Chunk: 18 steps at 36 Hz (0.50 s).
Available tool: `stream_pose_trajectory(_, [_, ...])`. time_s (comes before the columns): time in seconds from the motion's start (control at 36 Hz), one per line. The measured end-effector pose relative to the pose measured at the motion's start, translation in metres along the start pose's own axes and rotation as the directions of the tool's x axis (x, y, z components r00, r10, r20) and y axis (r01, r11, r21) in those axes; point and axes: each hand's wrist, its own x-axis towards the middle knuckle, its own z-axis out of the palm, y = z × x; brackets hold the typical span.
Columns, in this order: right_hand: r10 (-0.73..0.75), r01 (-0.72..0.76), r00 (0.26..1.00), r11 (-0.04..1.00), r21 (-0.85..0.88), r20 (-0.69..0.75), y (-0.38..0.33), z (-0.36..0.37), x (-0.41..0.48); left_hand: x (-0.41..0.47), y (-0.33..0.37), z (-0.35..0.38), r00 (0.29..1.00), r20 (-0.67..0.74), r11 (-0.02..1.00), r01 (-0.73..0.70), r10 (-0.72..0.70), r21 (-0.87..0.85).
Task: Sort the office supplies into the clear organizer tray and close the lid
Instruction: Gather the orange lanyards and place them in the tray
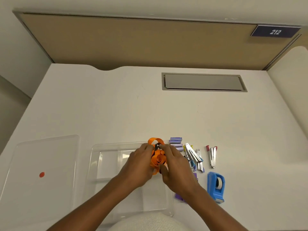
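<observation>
A bundle of orange lanyard straps (158, 157) with a black clip is pressed between my left hand (140, 161) and my right hand (173, 161), over the far right part of the clear organizer tray (106, 164). One orange loop sticks up past the tray's far rim. The tray's clear lid (45, 167), marked with a red dot, lies flat to the left. Right of the tray lie purple staple boxes (176, 142), several staplers (194, 156), a red-tipped stapler (212, 155) and a blue tape dispenser (216, 186). Purple items (179, 196) are partly hidden under my right forearm.
The white desk (116, 105) has a grey cable hatch (203, 82) at the back right. A tan partition wall (133, 39) stands behind the desk, with a sign reading 212 (275, 32).
</observation>
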Motion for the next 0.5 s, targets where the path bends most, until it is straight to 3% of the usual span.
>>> stream_pose_trajectory(0.14, [-0.043,0.036,0.998,0.991,-0.131,-0.044,0.009,0.018,-0.002,-0.004,-0.010,-0.001,0.999,-0.043,0.995,0.006,-0.002,0.104])
stream_pose_trajectory(0.31, [-0.116,0.152,0.983,0.949,-0.278,0.142,0.017,0.038,0.009,-0.003,-0.024,0.020,0.995,0.012,0.981,-0.101,0.101,0.164])
stream_pose_trajectory(0.5, [-0.156,0.228,0.949,0.941,-0.252,0.274,0.019,0.027,0.027,0.007,-0.018,0.027,0.998,-0.058,0.998,0.026,-0.023,0.056])
